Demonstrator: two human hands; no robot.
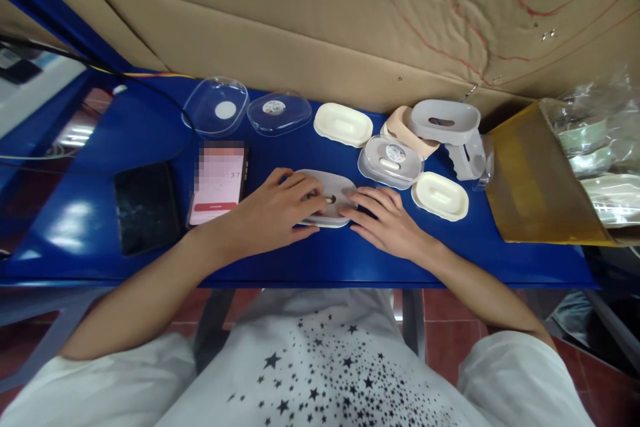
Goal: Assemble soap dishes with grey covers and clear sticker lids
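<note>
A grey oval soap dish [327, 219] with a slot in its middle lies on the blue table in front of me. My left hand [295, 203] grips its left side, fingers bent over the top near the slot and thumb along the front edge. My right hand [383, 217] holds the right end between fingers and thumb. Part of the dish is hidden beneath my left fingers. Just behind it sits a grey soap dish under a clear lid [393, 159]. To the right lies a cream soap dish piece [440, 196], and another cream piece [343, 124] is farther back.
Two clear lids, a left one [216, 107] and a right one [279, 113], lie at the back. A lit phone [216, 183] and a dark tablet [147, 209] are at left. Peach [404, 130] and grey parts [445, 119] stand back right, beside a cardboard box [545, 180] of wrapped dishes.
</note>
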